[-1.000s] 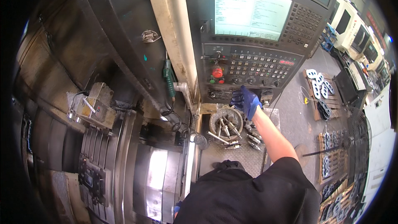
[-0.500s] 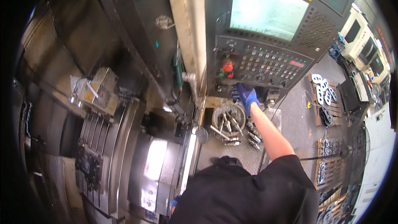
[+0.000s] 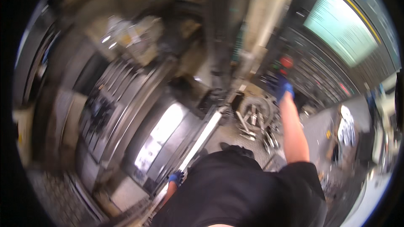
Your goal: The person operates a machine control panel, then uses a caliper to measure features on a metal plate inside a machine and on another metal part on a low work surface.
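Two blue-gloved hands show. The right hand (image 3: 281, 89), at three o'clock, is at the lower edge of one control panel (image 3: 313, 69) at two o'clock, which carries one lit screen (image 3: 343, 27) and one large red button (image 3: 286, 62). The left hand (image 3: 177, 178) is between six and seven. Blur hides whether either hand's fingers are curled or spread. One round bowl (image 3: 255, 99) sits at seven o'clock from the right hand.
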`<action>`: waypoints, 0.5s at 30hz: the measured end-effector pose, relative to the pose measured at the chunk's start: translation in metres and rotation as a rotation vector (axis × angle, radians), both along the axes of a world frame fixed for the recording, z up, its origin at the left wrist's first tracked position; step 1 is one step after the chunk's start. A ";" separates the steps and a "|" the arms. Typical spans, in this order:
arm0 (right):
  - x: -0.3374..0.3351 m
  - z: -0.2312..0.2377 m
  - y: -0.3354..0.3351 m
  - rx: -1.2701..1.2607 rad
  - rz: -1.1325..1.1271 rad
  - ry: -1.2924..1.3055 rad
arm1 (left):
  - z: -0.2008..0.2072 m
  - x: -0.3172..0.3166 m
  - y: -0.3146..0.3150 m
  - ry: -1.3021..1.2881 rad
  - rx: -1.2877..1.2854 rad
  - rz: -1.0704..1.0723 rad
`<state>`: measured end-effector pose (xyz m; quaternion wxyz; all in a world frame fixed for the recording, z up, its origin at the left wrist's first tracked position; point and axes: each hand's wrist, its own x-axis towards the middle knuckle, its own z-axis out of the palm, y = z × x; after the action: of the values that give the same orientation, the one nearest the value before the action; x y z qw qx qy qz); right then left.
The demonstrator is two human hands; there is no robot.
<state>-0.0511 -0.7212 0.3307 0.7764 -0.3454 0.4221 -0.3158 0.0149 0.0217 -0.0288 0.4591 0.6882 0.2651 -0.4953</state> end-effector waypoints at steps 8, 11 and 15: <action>-0.062 -0.081 -0.110 0.007 0.050 0.006 | 0.007 -0.054 -0.020 -0.278 0.136 -0.115; -0.042 -0.059 -0.100 -0.035 0.044 0.070 | 0.023 -0.061 -0.027 -0.135 0.312 -0.315; -0.066 -0.074 -0.149 -0.065 0.077 0.024 | 0.033 -0.053 -0.061 -0.179 0.249 -0.462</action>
<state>-0.1172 -0.8700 0.2568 0.7714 -0.3901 0.4071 -0.2950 -0.0381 -0.0391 0.0046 0.2676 0.8225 0.1184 -0.4877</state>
